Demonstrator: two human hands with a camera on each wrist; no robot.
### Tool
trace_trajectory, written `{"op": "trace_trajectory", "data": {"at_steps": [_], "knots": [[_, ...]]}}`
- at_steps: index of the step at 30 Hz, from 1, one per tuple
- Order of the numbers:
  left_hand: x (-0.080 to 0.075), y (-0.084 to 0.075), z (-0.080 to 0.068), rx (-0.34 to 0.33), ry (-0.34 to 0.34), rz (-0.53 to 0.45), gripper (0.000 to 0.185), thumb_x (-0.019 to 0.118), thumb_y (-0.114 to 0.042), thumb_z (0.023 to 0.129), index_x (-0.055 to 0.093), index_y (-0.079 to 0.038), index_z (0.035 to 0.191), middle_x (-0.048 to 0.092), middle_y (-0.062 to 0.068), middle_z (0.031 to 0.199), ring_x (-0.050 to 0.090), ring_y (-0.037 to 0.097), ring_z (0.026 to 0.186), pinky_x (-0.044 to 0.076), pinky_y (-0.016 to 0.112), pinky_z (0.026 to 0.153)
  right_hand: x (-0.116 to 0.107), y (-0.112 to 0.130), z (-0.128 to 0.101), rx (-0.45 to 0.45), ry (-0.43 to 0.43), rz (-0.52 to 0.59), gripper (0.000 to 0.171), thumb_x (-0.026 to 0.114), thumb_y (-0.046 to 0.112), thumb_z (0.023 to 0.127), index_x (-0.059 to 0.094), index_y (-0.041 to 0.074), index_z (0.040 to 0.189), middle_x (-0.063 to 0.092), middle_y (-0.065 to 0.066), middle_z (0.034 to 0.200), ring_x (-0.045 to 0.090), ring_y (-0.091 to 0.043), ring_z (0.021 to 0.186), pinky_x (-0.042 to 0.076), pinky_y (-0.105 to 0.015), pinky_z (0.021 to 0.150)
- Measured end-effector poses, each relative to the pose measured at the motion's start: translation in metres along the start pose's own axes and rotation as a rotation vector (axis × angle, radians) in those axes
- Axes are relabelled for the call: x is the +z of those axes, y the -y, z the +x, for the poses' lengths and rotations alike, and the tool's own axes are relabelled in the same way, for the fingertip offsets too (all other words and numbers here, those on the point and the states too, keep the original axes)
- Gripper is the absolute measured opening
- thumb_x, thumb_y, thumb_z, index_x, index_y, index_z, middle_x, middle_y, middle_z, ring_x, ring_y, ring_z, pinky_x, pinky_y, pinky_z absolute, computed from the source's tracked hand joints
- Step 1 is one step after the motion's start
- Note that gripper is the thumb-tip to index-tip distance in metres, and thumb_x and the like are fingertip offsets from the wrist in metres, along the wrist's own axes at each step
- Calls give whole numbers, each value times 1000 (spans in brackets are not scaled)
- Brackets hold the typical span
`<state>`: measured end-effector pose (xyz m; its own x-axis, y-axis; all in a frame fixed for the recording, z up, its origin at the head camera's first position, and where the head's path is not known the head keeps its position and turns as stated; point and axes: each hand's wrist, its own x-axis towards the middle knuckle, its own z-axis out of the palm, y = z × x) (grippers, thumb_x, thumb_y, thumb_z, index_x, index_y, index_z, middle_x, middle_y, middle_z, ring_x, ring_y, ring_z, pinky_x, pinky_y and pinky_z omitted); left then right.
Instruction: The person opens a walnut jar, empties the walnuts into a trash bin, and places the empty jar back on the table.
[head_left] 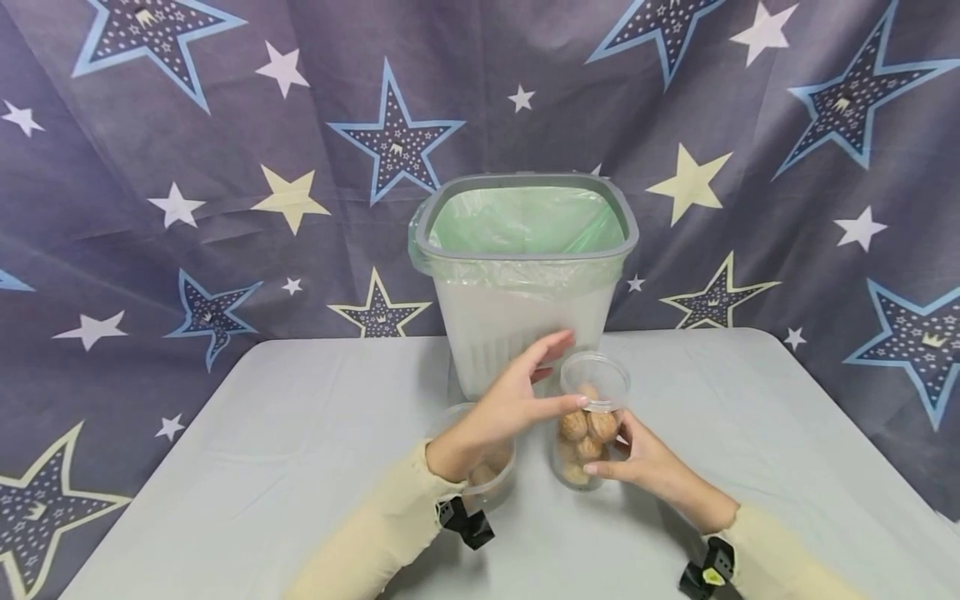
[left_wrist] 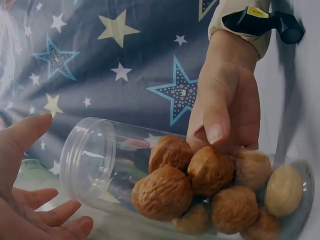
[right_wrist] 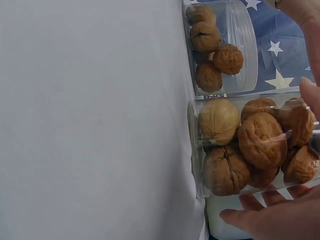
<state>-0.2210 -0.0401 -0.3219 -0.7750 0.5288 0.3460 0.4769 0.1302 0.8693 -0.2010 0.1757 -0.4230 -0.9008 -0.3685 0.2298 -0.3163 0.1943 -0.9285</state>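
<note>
A tall clear jar (head_left: 579, 450) with walnuts inside stands upright on the table, in front of the bin. My right hand (head_left: 656, 467) holds its right side low down, thumb toward me and fingers behind; the left wrist view shows the right hand (left_wrist: 227, 100) against the jar wall. My left hand (head_left: 510, 400) is spread beside the jar's mouth, its thumb near the rim. In the left wrist view the left hand's fingers (left_wrist: 55, 215) stand apart from the jar. I cannot tell whether a lid is on. Several walnuts (right_wrist: 262, 140) fill the jar's lower part.
Under my left wrist stands a wider clear tub (head_left: 498, 483) with several walnuts (right_wrist: 205, 37) in it, close to the jar. Behind both, a white bin (head_left: 517, 321) with a grey rim and green liner stands on the grey-covered table (head_left: 315, 442). A star-patterned curtain (head_left: 480, 92) hangs behind.
</note>
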Motion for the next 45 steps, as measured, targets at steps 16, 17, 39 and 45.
{"op": "trace_trajectory", "data": {"at_steps": [16,17,39,45], "knots": [[22,2,13,-100,-26,24,81,79,-14,75,37,-10,144,43,8,144,45,16,124,36,26,103,1,-15,1,159,116,112,87,75,5,75,24,-3,144,41,-19,137,46,-13,115,36,-18,95],[23,2,14,-109,-27,27,83,80,-14,74,37,-11,144,43,8,144,46,16,123,37,26,101,1,-15,1,147,118,113,86,75,5,75,25,-3,144,42,-19,135,47,-12,113,37,-17,94],[29,6,15,-175,-113,134,80,88,-21,63,50,-14,133,61,3,121,58,15,103,46,26,89,6,-17,8,25,230,217,45,72,-2,76,54,-1,118,68,-2,102,60,-13,97,44,-23,91],[27,6,11,-150,-155,71,78,89,-19,62,51,-15,130,61,-1,117,59,12,98,47,25,86,6,-14,7,52,211,204,51,72,1,77,49,1,123,65,-2,100,59,-15,95,46,-25,87]]}}
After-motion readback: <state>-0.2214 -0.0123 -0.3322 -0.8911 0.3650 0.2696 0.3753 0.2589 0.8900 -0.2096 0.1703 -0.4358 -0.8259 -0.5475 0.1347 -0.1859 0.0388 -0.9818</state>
